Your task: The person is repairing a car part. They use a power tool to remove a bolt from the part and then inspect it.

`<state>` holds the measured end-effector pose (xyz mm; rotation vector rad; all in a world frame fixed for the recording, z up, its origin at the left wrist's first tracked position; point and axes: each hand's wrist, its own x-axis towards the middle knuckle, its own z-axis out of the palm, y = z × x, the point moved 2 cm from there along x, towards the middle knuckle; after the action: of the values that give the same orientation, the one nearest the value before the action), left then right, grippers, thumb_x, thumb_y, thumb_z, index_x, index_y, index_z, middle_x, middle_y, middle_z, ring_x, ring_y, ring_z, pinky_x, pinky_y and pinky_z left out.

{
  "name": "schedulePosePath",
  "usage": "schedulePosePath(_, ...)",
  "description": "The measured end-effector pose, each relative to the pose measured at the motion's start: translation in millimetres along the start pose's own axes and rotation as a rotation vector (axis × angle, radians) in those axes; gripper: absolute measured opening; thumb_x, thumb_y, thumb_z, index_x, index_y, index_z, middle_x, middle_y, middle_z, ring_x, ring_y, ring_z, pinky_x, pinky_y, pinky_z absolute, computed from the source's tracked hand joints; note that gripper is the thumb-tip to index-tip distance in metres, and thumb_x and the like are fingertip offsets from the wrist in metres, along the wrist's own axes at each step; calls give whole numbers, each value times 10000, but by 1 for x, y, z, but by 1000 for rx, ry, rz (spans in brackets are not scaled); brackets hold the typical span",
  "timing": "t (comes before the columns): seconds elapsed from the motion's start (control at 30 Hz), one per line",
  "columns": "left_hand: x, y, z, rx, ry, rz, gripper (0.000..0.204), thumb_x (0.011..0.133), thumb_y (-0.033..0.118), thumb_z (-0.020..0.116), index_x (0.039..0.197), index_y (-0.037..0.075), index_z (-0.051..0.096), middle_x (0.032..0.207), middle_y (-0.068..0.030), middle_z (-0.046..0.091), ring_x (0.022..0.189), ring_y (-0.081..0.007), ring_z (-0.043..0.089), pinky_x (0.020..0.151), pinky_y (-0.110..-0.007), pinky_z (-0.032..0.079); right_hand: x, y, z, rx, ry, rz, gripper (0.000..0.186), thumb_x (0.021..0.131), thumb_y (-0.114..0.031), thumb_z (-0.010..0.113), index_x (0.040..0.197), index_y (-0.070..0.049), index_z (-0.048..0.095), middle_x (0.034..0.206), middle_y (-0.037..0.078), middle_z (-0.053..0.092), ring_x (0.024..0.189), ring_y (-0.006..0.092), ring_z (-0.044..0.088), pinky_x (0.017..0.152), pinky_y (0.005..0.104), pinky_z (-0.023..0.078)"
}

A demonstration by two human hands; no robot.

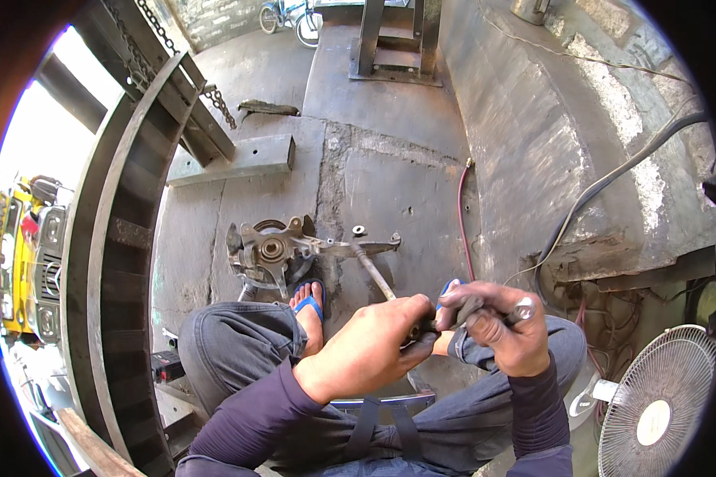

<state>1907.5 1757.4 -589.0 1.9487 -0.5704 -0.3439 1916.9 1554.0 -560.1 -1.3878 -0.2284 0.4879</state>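
Over my lap both hands come together at a small dark part (428, 326), mostly hidden by my fingers. My left hand (374, 343) is closed round its left side. Wrapped about the other side is my right hand (501, 327), with a shiny round metal end (523, 308) sticking out past the fingers. Beyond my left hand a worn rod (374, 272) slants away; whether I hold it or it lies on the floor, I cannot tell. A greasy steering knuckle with its hub (270, 248) lies on the floor, a small metal ring (359, 230) near its long arm.
A steel beam frame (119, 238) with chains rises at left, beside a drilled steel block (239, 159). A fan (656, 405) stands at lower right. A red hose (461, 203) and black cable (605, 187) run along the right wall. A steel stand (394, 60) is ahead.
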Motion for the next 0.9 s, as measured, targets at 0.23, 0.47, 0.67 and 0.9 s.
schedulePosePath(0.23,2,14,-17,-413,-43,-204,374,904,228,796,1151,3,628,846,-61,665,762,-84,580,676,-279,479,9,1,-14,128,140,-243,256,957,-168,736,1095,31,650,1045,186,694,610,30,484,515,185,366)
schedulePosePath(0.47,-1,10,-30,-263,-151,-151,357,971,275,721,1165,-2,609,864,-47,648,801,-92,566,724,-287,474,5,-15,-4,-676,220,-648,417,811,-161,852,1193,-53,724,1246,169,697,650,74,618,569,239,508)
schedulePosePath(0.67,-5,6,-35,-568,-240,-198,394,1014,334,658,1193,-16,632,907,-37,648,911,-99,575,810,-286,482,5,-12,0,-858,7,-673,362,713,-132,874,1053,-81,759,1034,118,695,712,219,709,637,301,581)
schedulePosePath(0.9,-4,-3,-29,-639,-264,-312,464,1069,419,542,1233,0,653,811,46,495,761,-60,418,688,-247,365,-2,2,7,-927,83,-711,399,695,-89,875,1062,-83,716,891,75,621,648,214,680,578,322,566)
